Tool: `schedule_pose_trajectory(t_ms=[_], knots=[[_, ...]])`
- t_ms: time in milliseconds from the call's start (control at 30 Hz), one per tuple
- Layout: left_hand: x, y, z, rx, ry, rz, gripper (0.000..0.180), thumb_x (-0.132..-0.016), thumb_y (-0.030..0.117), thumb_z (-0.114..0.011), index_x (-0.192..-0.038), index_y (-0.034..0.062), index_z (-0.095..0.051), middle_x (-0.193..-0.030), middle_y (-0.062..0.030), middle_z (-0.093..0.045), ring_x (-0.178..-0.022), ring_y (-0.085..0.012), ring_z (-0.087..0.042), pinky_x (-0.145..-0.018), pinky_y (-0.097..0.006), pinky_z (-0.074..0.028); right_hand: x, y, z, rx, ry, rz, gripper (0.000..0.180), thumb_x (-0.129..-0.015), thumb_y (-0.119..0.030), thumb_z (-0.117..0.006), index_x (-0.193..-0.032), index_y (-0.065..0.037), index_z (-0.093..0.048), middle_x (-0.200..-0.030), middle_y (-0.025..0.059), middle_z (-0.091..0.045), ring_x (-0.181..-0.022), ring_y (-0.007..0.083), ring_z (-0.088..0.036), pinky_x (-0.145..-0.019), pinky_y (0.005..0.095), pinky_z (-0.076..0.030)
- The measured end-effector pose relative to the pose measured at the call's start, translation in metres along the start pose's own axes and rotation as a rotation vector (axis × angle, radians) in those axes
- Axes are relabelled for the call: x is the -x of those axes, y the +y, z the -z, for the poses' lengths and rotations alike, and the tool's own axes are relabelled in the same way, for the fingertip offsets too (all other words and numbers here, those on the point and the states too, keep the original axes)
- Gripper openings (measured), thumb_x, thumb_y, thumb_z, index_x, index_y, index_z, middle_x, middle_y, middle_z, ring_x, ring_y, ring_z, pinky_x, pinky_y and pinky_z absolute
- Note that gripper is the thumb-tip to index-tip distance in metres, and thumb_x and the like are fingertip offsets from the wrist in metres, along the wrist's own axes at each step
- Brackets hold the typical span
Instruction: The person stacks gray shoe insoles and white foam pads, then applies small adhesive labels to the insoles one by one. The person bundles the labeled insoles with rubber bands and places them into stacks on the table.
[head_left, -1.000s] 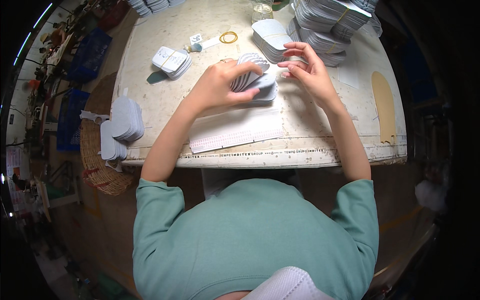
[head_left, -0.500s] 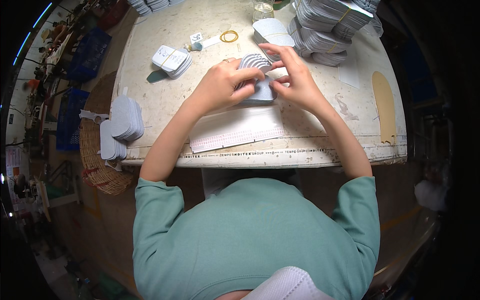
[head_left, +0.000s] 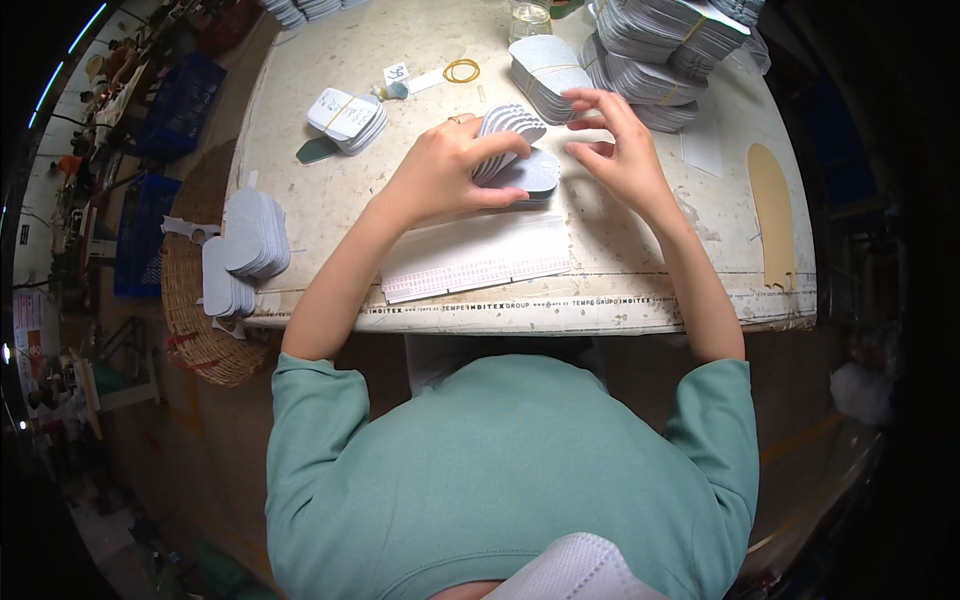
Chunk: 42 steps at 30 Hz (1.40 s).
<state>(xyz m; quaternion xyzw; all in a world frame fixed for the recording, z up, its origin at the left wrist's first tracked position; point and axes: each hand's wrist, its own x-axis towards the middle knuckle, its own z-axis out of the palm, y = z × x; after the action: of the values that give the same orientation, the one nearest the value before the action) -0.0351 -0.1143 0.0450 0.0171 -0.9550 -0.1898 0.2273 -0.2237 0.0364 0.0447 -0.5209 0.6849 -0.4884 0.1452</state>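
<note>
My left hand grips a stack of thin grey insoles above the middle of the table. Its upper sheets are bent back and fanned apart, while the lower ones lie flat; my thumb presses near their front edge. To the right of that stack, my right hand is apart from it, fingers curved and spread with nothing between them. A banded bundle of grey insoles lies just beyond my right fingertips. Below my hands is a white paper sheet with rows of pink print.
Tall banded insole piles stand at the far right. A smaller banded bundle and yellow rubber bands lie far left of centre. Loose insole stacks sit at the left edge by a wicker basket. A tan sole-shaped template lies right.
My right hand has moved off the stack to the right, its fingers coming away from the sheets. My left hand keeps its hold, and its thumb has stretched out over the lower sheets.
</note>
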Motion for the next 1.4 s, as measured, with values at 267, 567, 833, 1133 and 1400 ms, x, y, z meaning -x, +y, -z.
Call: schedule_pose_trajectory(t_ms=[267, 567, 833, 1133, 1400], knots=[[0.001, 0.013, -0.005, -0.176, -0.031, -0.125, 0.039, -0.072, 0.013, -0.073, -0.109, 0.0236, -0.071, -0.108, -0.0156, -0.061, -0.089, -0.0299, -0.063, -0.079, -0.038, -0.054, 0.01, -0.004, -0.01, 0.052, -0.127, -0.125, 0.024, -0.077, -0.006, -0.071, -0.097, -0.007, -0.057, -0.084, 0.0017, -0.069, -0.065, 0.0076, -0.056, -0.061, 0.0241, -0.046], [0.002, 0.023, -0.007, -0.28, -0.093, -0.123, 0.042, -0.07, 0.016, -0.075, -0.111, 0.0221, -0.07, -0.114, -0.0119, -0.058, -0.093, -0.0272, -0.062, -0.08, -0.038, -0.053, 0.01, -0.011, -0.015, 0.066, -0.134, -0.142, 0.034, -0.075, -0.005, -0.065, -0.106, -0.01, -0.052, -0.078, 0.0049, -0.069, -0.062, 0.0143, -0.063, -0.06, 0.0296, -0.049], [0.001, 0.024, -0.008, -0.288, -0.064, -0.138, 0.039, -0.072, 0.021, -0.077, -0.11, 0.0215, -0.07, -0.114, -0.0117, -0.057, -0.09, -0.0275, -0.063, -0.078, -0.038, -0.053, 0.008, -0.003, -0.006, -0.134, -0.156, -0.189, 0.041, -0.078, -0.005, -0.066, -0.114, -0.01, -0.047, -0.077, 0.0011, -0.066, -0.058, 0.0055, -0.053, -0.055, 0.0225, -0.043], [-0.001, 0.005, 0.002, 0.027, -0.02, 0.019, 0.044, -0.071, 0.036, -0.082, -0.109, 0.0205, -0.068, -0.078, -0.0105, -0.062, -0.074, -0.0266, -0.059, -0.066, -0.036, -0.049, 0.001, 0.005, 0.014, -0.147, -0.174, -0.227, 0.046, -0.083, -0.004, -0.065, -0.125, -0.01, -0.047, -0.082, -0.0026, -0.061, -0.065, 0.0007, -0.047, -0.059, 0.0176, -0.039], [-0.001, 0.002, 0.0, 0.095, 0.029, -0.003, 0.038, -0.076, 0.019, -0.075, -0.113, 0.0203, -0.065, -0.08, -0.0107, -0.061, -0.076, -0.0271, -0.06, -0.069, -0.037, -0.049, 0.007, -0.004, -0.01, -0.115, -0.208, -0.169, 0.049, -0.08, -0.005, -0.066, -0.125, -0.011, -0.047, -0.079, 0.0021, -0.068, -0.06, 0.0069, -0.056, -0.057, 0.0238, -0.045]])
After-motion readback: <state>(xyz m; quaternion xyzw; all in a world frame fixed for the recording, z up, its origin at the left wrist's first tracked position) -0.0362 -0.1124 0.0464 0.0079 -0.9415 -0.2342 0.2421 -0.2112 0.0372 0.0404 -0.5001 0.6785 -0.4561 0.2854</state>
